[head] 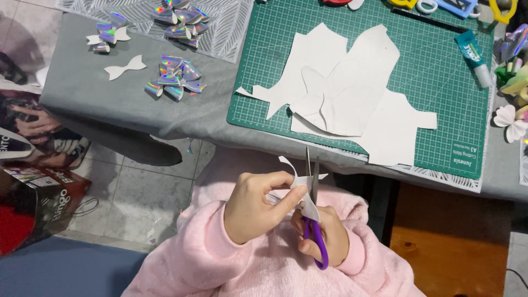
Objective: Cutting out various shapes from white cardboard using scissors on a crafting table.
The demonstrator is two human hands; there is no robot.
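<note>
A small white paper piece (304,190) sits low in the view, near 6 o'clock, over the person's lap. The left hand (258,206) pinches it between thumb and forefinger. The right hand (324,234) is closed through the handles of purple-handled scissors (314,220), whose blades point up toward 12 o'clock and meet the paper.

Above the hands, a table draped in grey cloth (82,88) runs across the view. On it, toward 1 o'clock, lies a green cutting mat (440,93) carrying overlapping white paper sheets (352,88) with shapes cut out of them. A glue tube (474,55) lies at the mat's 2 o'clock corner. At 11 o'clock, shiny holographic bows (176,77) lie in clusters beside a plain white bow cut-out (125,68). A white paper flower (511,122) sits at 3 o'clock.

Under the table edge, pale floor tiles (137,192) show at 8 o'clock, with a printed bag (38,198) at 9 o'clock. Pink fleece sleeves (220,258) fill the bottom.
</note>
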